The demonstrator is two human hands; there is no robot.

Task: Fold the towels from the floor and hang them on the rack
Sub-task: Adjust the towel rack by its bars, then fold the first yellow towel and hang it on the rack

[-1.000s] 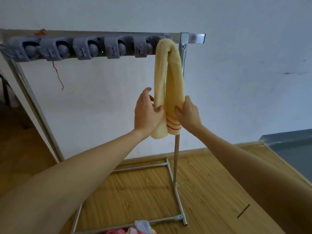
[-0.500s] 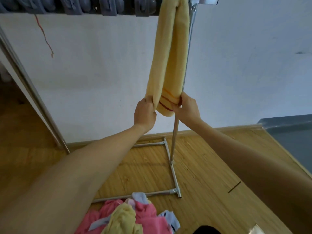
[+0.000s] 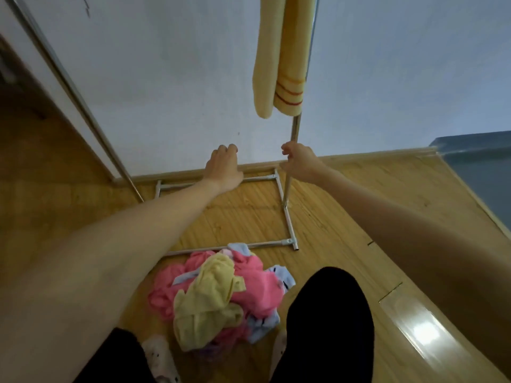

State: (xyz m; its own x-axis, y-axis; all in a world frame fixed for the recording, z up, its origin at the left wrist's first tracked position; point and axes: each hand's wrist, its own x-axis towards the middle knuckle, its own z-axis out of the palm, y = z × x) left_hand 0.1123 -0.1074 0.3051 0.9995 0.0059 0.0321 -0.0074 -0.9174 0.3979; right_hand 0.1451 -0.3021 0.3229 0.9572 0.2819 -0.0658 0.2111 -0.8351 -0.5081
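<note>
Towels, a crumpled heap of pink, pale yellow and light blue terry cloth (image 3: pixel 221 297), lie on the wooden plank floor (image 3: pixel 345 222) between my feet, just in front of the silver tubular metal rack (image 3: pixel 287 189), handy for grabbing. One folded yellow striped towel (image 3: pixel 279 64) hangs doubled beside the rack's right upright, clear of the floor. My left hand (image 3: pixel 224 168) and right hand (image 3: pixel 300 164) hold nothing, fingers loosely curled, below that towel; I judge the next pick comes from the heap.

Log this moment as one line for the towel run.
yellow towel: hanging on rack | left hand: empty | right hand: empty | towel pile: on floor
</note>
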